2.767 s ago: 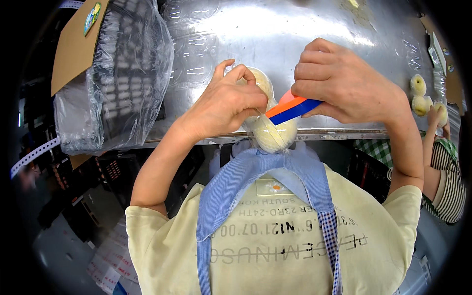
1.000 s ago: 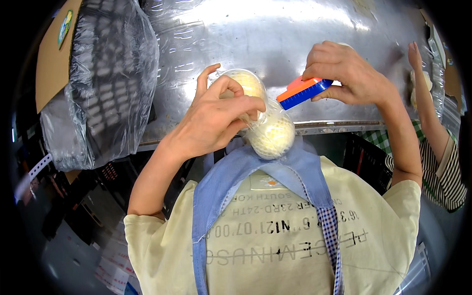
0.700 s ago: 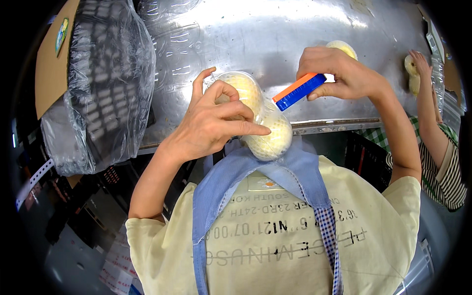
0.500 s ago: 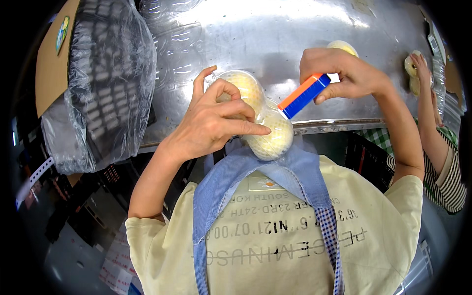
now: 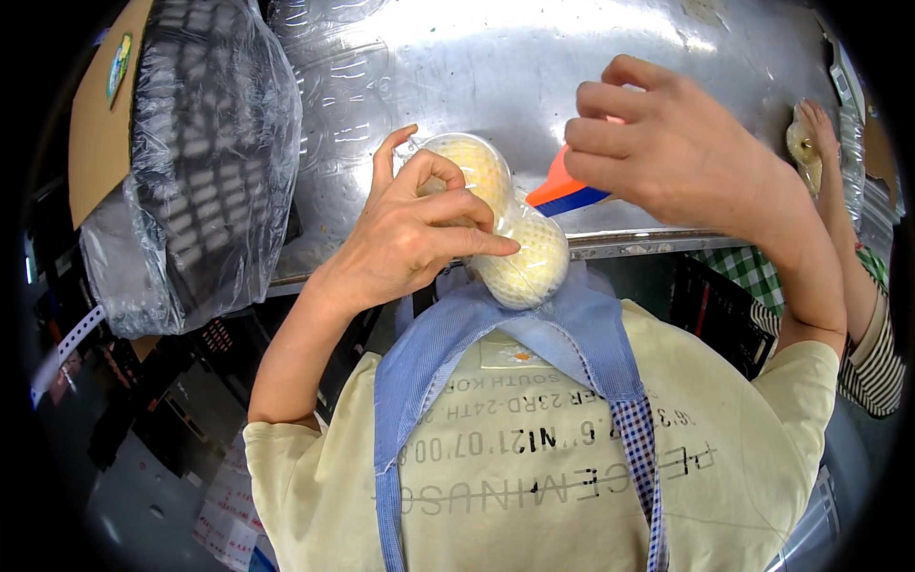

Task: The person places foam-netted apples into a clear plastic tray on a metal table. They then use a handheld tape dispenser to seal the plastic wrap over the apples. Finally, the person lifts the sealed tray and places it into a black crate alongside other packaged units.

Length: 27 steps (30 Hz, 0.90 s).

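My left hand (image 5: 410, 238) grips a clear plastic pack (image 5: 505, 224) holding two round pale-yellow fruits in white foam netting, held just above the front edge of the metal table (image 5: 457, 67). My thumb and fingers wrap the pack's middle and upper fruit. My right hand (image 5: 667, 143) is closed around an orange and blue tool (image 5: 564, 194), whose tip sits right beside the pack's right side. Most of the tool is hidden inside my fist.
A black crate wrapped in clear plastic (image 5: 191, 162) with a cardboard sheet (image 5: 100, 105) stands at the left. Another person's hand (image 5: 818, 133) and striped sleeve (image 5: 872, 357) hold a wrapped fruit (image 5: 801, 153) at the right. My yellow shirt and blue apron (image 5: 543, 448) fill the lower view.
My right hand swung out to the right with the tool, then came back down to the pack. My left hand kept hold of the pack and turned it slightly.
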Motion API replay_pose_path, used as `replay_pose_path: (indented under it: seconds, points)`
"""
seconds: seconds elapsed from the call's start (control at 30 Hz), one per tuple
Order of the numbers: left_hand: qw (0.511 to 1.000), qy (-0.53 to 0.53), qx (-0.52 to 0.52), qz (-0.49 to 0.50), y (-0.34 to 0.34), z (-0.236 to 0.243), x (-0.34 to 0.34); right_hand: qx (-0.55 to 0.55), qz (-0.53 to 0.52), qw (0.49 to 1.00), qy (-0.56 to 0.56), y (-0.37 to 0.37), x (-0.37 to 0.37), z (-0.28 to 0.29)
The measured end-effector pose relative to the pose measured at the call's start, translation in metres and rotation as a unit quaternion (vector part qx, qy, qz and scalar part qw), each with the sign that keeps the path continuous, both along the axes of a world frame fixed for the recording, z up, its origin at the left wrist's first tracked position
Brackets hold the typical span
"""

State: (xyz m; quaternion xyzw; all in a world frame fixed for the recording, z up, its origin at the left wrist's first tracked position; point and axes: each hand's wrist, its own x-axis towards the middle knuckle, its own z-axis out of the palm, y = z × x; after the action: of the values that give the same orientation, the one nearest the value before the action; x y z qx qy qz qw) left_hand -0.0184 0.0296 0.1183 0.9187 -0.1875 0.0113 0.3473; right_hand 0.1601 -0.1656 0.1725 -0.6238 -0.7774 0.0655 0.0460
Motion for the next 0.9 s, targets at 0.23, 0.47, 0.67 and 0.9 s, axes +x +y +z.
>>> replay_pose_path:
  seconds: [0.23, 0.47, 0.67, 0.9]
  points:
    - [1.000, 0.014, 0.008, -0.008, -0.003, 0.002, 0.004, -0.080, 0.016, 0.986, -0.146, 0.013, -0.032, 0.015]
    - [1.000, 0.019, 0.018, -0.012, -0.002, 0.002, 0.006, -0.131, 0.084, 0.958, -0.240, 0.026, -0.031, 0.025]
    - [1.000, 0.027, 0.006, 0.012, 0.001, 0.002, -0.008, -0.238, -0.062, 0.958, -0.145, -0.001, 0.010, -0.020]
    - [1.000, 0.013, -0.005, 0.017, -0.001, -0.001, -0.009, -0.318, -0.381, 0.782, 0.378, -0.079, 0.010, -0.116]
